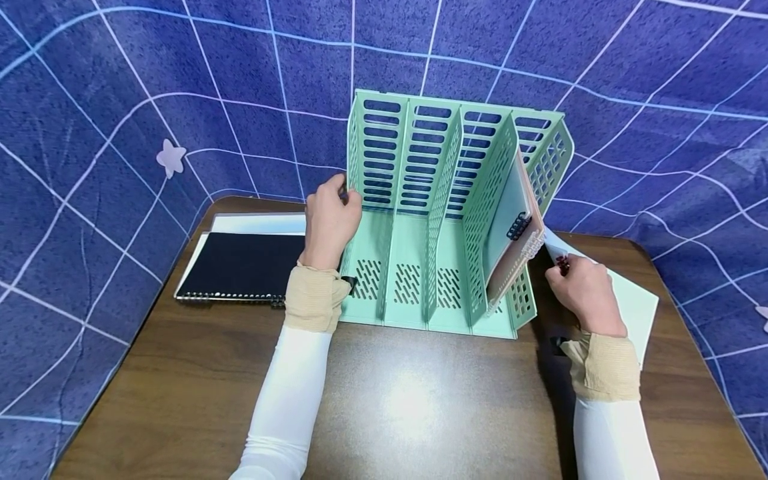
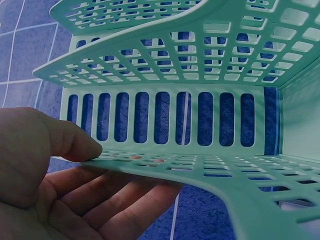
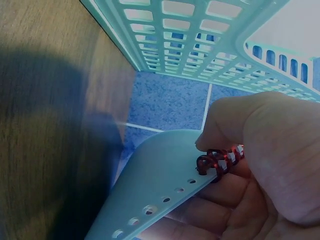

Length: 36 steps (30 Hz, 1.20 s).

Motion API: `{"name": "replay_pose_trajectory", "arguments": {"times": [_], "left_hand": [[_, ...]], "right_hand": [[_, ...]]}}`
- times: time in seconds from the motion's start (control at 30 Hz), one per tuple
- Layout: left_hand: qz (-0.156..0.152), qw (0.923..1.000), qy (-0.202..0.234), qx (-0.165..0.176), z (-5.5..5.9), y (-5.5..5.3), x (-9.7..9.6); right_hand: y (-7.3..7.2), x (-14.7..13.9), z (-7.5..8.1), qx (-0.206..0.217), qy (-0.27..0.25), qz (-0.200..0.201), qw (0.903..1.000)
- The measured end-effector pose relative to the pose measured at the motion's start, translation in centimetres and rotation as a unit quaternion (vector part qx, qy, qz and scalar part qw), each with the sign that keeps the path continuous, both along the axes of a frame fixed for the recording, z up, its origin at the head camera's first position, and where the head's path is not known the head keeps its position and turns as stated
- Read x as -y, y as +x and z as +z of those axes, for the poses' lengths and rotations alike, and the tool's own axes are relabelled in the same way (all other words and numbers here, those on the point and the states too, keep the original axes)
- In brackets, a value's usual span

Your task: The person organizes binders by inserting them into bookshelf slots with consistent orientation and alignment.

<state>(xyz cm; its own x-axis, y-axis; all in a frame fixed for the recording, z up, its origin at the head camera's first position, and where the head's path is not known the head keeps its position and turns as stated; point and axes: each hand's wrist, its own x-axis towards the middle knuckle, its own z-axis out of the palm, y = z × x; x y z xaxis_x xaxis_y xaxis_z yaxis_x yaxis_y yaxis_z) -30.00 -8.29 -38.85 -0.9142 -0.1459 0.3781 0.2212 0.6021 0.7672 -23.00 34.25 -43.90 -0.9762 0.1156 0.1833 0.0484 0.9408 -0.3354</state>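
Mint-green plastic forms the rack (image 1: 411,233) standing on the desk (image 1: 198,373), its four slots running from six towards twelve o'clock. At its nine o'clock side, the left hand (image 1: 331,223) is clamped on the left wall (image 1: 355,143), thumb inside and fingers outside.

At about four o'clock from the rack's middle, the right hand (image 1: 585,290) pinches the pale pad (image 1: 636,300) by its dark red rings (image 1: 562,264), thumb above and fingers beneath. The pad lies just beside the rack's right wall (image 1: 555,157), most of its cover spreading towards three and four o'clock from that hand. Its far edge slants from ten to four o'clock; hand and sleeve hide too much to tell whether that is the long axis.

What counts most is the right wall standing between pad and fourth slot: from the right hand, the slot's mouth sits between ten and eleven o'clock, far nearer than to the left hand. A blue pad (image 1: 509,217) and a pink pad (image 1: 510,270) lean there. Beyond the left hand, towards nine o'clock, lies a black pad (image 1: 246,263).
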Motion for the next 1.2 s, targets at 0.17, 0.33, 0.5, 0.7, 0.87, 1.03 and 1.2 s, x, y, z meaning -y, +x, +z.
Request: {"name": "replay_pose_trajectory", "arguments": {"times": [0.17,0.33,0.5,0.7,0.87,1.03,1.2], "left_hand": [[0.003,1.0,-0.003,0.0,-0.08,-0.09,0.04],[0.005,1.0,-0.003,-0.001,-0.22,-0.15,0.09],[0.005,1.0,-0.002,-0.002,-0.28,-0.16,0.14],[0.005,1.0,-0.003,-0.001,-0.2,-0.07,0.14],[0.001,1.0,-0.001,0.004,-0.1,-0.17,0.0],[0.001,0.9999,0.003,0.011,-0.05,-0.22,-0.02],[0.001,0.9999,0.006,0.008,-0.16,-0.21,0.14]], "right_hand": [[0.13,-0.01,0.3,-0.008,-0.005,-0.009,0.9999],[0.24,-0.01,0.43,-0.016,-0.008,-0.012,0.9998],[0.26,0.14,0.48,-0.017,-0.01,-0.01,0.9998],[0.02,0.34,0.31,-0.004,-0.01,-0.001,0.9999],[-0.03,0.4,0.12,-0.011,-0.007,0.007,0.9999],[-0.16,0.68,-0.05,-0.016,-0.005,0.025,0.9995],[-0.19,0.86,0.05,-0.019,-0.006,0.024,0.9995]]}}
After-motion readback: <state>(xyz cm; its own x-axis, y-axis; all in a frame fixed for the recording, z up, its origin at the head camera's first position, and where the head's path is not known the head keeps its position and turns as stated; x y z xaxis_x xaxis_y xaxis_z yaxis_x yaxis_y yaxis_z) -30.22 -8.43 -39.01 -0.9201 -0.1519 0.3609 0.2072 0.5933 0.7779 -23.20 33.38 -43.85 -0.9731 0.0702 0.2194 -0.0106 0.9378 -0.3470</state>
